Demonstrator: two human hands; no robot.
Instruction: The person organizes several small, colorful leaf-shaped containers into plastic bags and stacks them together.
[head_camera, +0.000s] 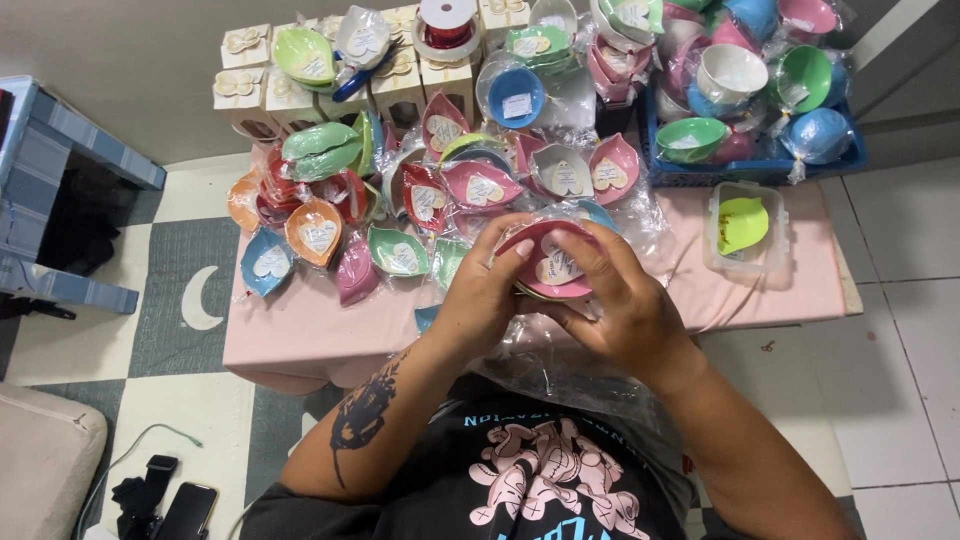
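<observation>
**Pink dish in clear wrap, held at mid-table**

Nearest you, both hands meet over the table's near edge. Your left hand (487, 290) cups the pink dish (548, 262) from the side, fingers curled on its rim. Your right hand (612, 300) closes over the other side, thumb and fingers pressed on the clear plastic wrap (560, 375) that hangs loose below the dish. Both hands are clamped on the one item; neither is free.

Handling, as a judgement: the dish looks hard and breakable and the film slippery, so keep your grip on the rim, not on the film alone, and draw the slack evenly so the heart-shaped white label (556, 266) inside stays flat and facing up.

Stock on the pink tablecloth (300, 330):
- Leaf-shaped dishes (400, 250), wrapped, in orange, blue, green, red and pink, each with a white heart tag; spread left and centre.
- White gift boxes (400, 90), upright, pale bows on top; back row.
- Red ribbon spool (447, 25); on the boxes.
- Blue crate (760, 168) of round wrapped bowls; back right.
- Clear lidded tub (745, 230) holding a lime-green piece; right, beside the crate.
</observation>
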